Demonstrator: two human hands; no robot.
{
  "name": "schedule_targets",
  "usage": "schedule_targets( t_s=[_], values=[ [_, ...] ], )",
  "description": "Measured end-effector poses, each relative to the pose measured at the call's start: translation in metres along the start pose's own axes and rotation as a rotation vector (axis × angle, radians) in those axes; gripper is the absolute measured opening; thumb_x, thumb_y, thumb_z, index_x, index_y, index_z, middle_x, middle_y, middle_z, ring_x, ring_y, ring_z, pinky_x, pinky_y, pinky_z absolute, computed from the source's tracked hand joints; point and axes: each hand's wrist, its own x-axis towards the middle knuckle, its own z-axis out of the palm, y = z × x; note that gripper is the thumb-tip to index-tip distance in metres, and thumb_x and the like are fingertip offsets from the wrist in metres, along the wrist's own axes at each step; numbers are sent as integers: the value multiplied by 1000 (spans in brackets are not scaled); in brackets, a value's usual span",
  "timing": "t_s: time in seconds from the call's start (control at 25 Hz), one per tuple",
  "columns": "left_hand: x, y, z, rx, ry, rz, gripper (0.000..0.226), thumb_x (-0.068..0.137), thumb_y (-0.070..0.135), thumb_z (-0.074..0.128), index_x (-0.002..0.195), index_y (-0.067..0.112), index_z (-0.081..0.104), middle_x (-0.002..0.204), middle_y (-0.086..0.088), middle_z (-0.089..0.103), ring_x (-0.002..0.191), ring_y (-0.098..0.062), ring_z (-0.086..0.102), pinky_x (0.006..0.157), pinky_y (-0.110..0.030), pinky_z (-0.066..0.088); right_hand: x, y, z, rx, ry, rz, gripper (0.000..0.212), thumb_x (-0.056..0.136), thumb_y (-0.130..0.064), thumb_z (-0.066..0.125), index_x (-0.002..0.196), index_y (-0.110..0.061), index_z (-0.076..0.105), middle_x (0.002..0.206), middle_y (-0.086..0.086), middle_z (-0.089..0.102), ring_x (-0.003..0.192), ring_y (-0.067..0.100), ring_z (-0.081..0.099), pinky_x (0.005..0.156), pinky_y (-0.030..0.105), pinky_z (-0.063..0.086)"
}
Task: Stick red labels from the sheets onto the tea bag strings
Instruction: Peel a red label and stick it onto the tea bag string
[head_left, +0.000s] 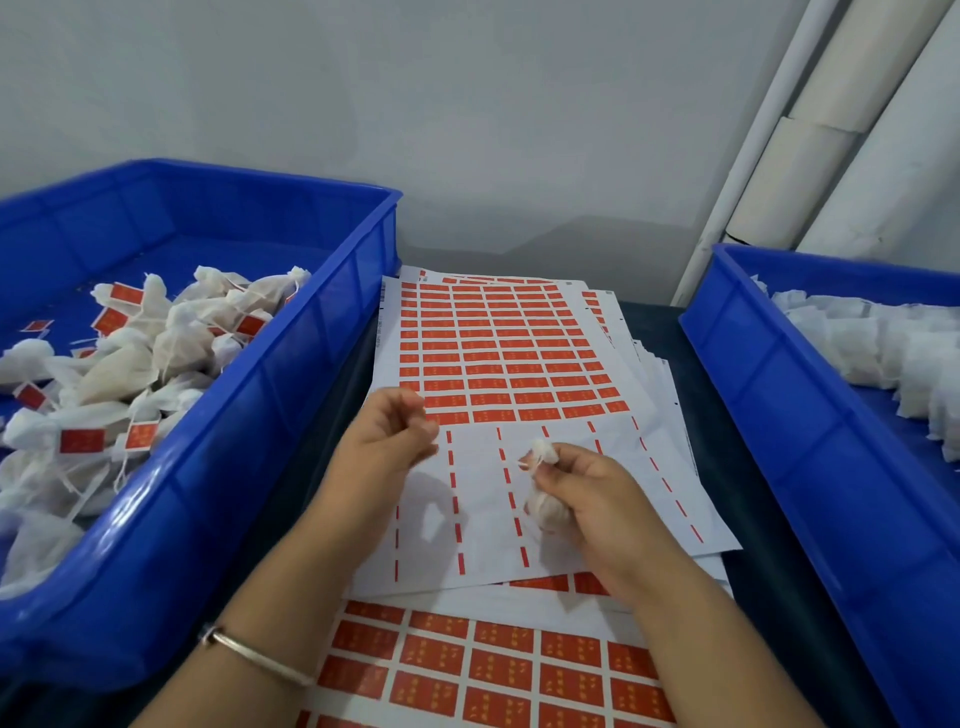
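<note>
A sheet of red labels (498, 353) lies between two blue crates, its near part stripped to white backing. My right hand (597, 499) grips a white tea bag (543, 506) above that bare part, the tied top and short string poking out by my fingertips. My left hand (389, 436) hovers just left of it with fingers curled and thumb against fingertips; whether it pinches a label I cannot make out. Another label sheet (493, 670) lies nearest me.
The blue crate (291, 374) on the left holds several tea bags with red labels attached. The blue crate (779, 395) on the right holds plain white tea bags. White pipes run up the wall at back right. A bracelet sits on my left wrist.
</note>
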Motion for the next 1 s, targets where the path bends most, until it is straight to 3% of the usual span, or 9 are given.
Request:
schedule_targets(
  t_s=[0.08, 0.28, 0.48, 0.56, 0.68, 0.84, 1.0],
  values=[
    [-1, 0, 0, 71, 33, 68, 9, 88, 15, 60, 84, 23, 59, 75, 21, 66, 73, 2, 65, 64, -16, 49, 0, -2, 0, 28, 24, 17, 21, 93, -37, 52, 89, -25, 68, 86, -14, 71, 88, 10, 66, 77, 25, 54],
    [-22, -15, 18, 486, -277, 251, 11, 74, 43, 69, 80, 36, 62, 80, 17, 61, 77, 3, 59, 63, -10, 48, -3, -1, 12, -157, 82, -28, 23, 91, -48, 49, 98, -33, 64, 89, -22, 64, 80, -4, 60, 53, 5, 42],
    [-16, -17, 19, 501, -172, 314, 13, 85, 30, 64, 73, 31, 61, 76, 12, 60, 72, 4, 54, 61, -6, 42, 1, 3, 12, -198, 77, -55, 22, 90, -48, 51, 95, -32, 65, 93, -16, 65, 90, 4, 60, 68, 12, 45],
    [-12, -19, 17, 515, -100, 291, 14, 88, 27, 61, 74, 30, 59, 77, 13, 59, 75, 8, 52, 60, -2, 40, 2, 3, 12, 10, 18, -18, 19, 93, -35, 54, 89, -30, 73, 84, -14, 68, 87, 6, 61, 74, 20, 48],
    [-11, -23, 19, 526, -80, 258, 17, 89, 23, 60, 73, 30, 59, 77, 13, 60, 75, 9, 52, 59, -1, 39, 1, 1, 11, 380, -166, 61, 25, 89, -15, 55, 82, -23, 78, 74, -4, 68, 72, 7, 60, 65, 22, 50],
    [-16, -24, 22, 485, -98, 269, 16, 86, 21, 64, 75, 32, 59, 75, 13, 62, 74, 5, 55, 59, -4, 43, 2, 1, 2, 554, -294, 135, 21, 72, -14, 61, 84, -7, 77, 82, 8, 67, 73, 16, 59, 57, 27, 50],
    [-20, -18, 20, 586, -56, 458, 29, 80, 14, 71, 72, 36, 54, 78, 20, 55, 82, 5, 52, 67, -4, 43, 3, 2, 2, 668, -338, 198, 18, 75, -11, 62, 85, -3, 74, 84, 12, 64, 68, 21, 59, 55, 31, 50]
  ],
)
